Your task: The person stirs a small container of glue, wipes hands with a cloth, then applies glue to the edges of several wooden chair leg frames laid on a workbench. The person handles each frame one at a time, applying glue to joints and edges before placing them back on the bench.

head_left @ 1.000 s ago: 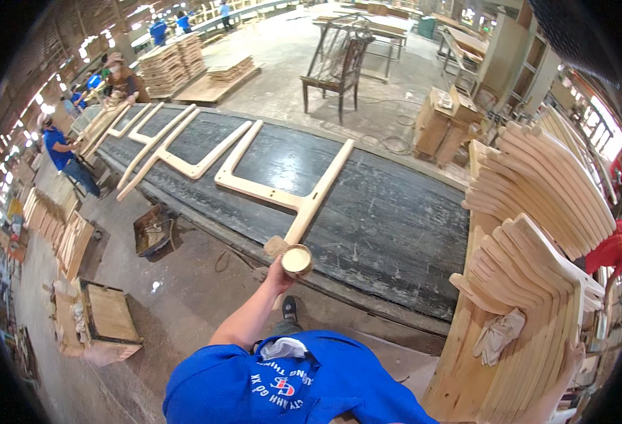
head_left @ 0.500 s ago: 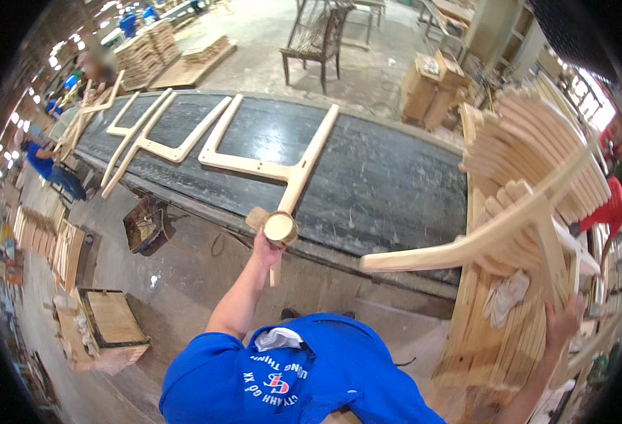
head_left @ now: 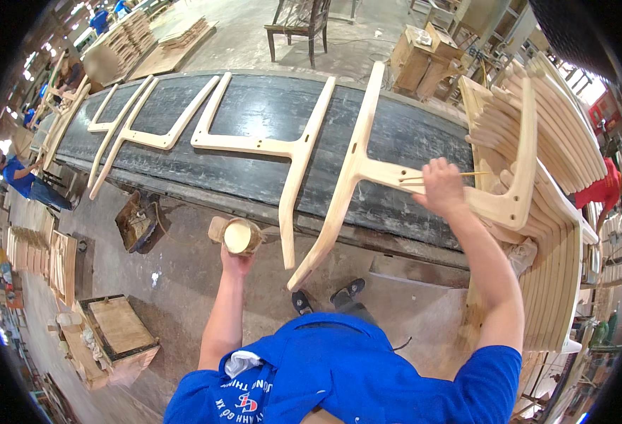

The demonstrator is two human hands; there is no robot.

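Note:
My left hand is closed around a brownish cup of pale cream stuff, held just off the table's near edge. At the right, my right hand pinches a thin wooden stick over the crossbar of a pale wooden chair side frame. Dark holes show in that crossbar. The frame lies across the dark tabletop, its lower leg hanging past the near edge. Left of it lies a similar frame, with more frames beyond.
The long dark table runs away to the left. Stacked curved wooden parts crowd the right end. A wooden box and a dark container stand on the floor at left. Other people work at the far left.
A chair side frame has come from the right-hand stack onto the table. My right hand has let go of it and now holds a thin stick. My left hand moved left with the cup.

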